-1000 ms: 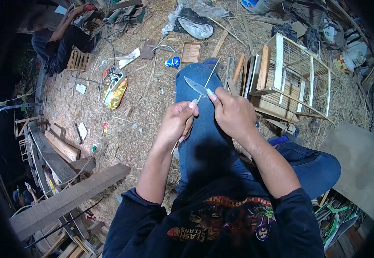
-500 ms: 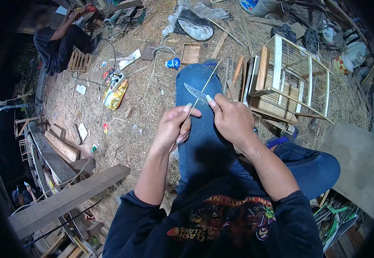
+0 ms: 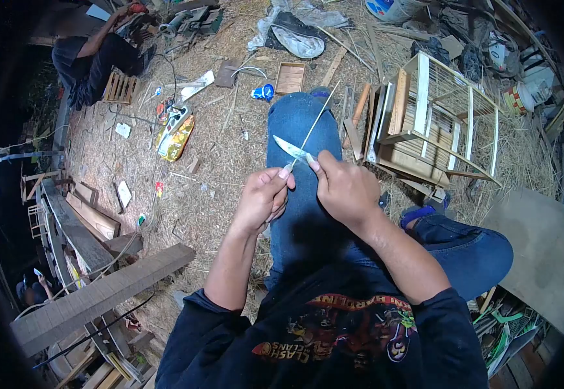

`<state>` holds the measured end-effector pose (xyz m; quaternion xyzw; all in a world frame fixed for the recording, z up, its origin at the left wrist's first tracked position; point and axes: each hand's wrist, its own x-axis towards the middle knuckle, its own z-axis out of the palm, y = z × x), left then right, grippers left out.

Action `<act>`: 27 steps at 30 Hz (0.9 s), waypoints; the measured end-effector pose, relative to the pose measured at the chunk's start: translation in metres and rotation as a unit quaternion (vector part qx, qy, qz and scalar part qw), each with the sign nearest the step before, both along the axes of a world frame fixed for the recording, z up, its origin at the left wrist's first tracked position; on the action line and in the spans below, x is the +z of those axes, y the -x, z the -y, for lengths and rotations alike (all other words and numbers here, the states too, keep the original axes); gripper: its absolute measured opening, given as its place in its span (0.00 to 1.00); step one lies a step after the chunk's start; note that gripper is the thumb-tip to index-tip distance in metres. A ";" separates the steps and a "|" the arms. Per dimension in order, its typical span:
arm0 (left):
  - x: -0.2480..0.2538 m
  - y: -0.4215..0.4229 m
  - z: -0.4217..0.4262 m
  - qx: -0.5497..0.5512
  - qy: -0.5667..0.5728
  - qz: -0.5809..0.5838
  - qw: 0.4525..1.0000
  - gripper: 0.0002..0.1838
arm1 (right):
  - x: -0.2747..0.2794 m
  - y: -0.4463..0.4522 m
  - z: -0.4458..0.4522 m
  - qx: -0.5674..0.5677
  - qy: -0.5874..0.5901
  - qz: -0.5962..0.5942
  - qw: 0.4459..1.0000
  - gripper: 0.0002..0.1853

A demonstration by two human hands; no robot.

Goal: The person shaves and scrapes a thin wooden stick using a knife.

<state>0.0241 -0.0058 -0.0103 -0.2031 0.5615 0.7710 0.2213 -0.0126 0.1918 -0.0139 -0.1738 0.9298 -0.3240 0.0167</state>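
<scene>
Stick of thin, pale wood (image 3: 321,115) slants away from the wearer, held out above the thigh, its far tip pointing up and to the right. Across its lower part lies a knife with a pointed, silvery blade (image 3: 291,148), tip aimed up and to the left; whether the edge cuts into the wood is too small to tell. The left hand (image 3: 262,200) is closed round the near end of the stick, pinching it between thumb and curled fingers just below the blade. The right hand (image 3: 350,191) is folded firmly about the knife's handle, which it hides, with the thumb at the base of the blade. Under both is a raised leg in blue denim (image 3: 288,117). Beyond the knee, a crumpled blue-and-white container (image 3: 263,92) lies near a shallow rectangular wooden tray (image 3: 289,78). To the right, a pale wooden cage with thin bars (image 3: 420,94) sits on ground strewn with straw and shavings (image 3: 217,136). To the left, a white power strip (image 3: 177,122) rests on a shiny gold wrapper (image 3: 177,144). A long grey wooden beam (image 3: 103,295) crosses the lower left. At upper left sits another person in dark clothes (image 3: 103,71).
</scene>
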 end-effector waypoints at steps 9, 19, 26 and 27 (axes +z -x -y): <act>0.000 0.003 0.002 -0.006 -0.052 -0.006 0.999 0.17 | 0.005 0.001 0.006 -0.029 -0.016 -0.010 0.999 0.10; 0.002 -0.007 0.000 -0.011 0.011 -0.018 1.000 0.19 | 0.005 0.008 0.006 -0.044 -0.012 -0.007 0.999 0.10; -0.007 -0.006 -0.009 0.015 0.218 -0.119 0.969 0.20 | 0.009 0.028 0.003 -0.052 -0.022 -0.035 0.998 0.10; 0.000 0.004 -0.011 0.016 0.194 -0.100 0.976 0.20 | 0.011 0.034 0.001 -0.060 -0.029 -0.028 0.997 0.11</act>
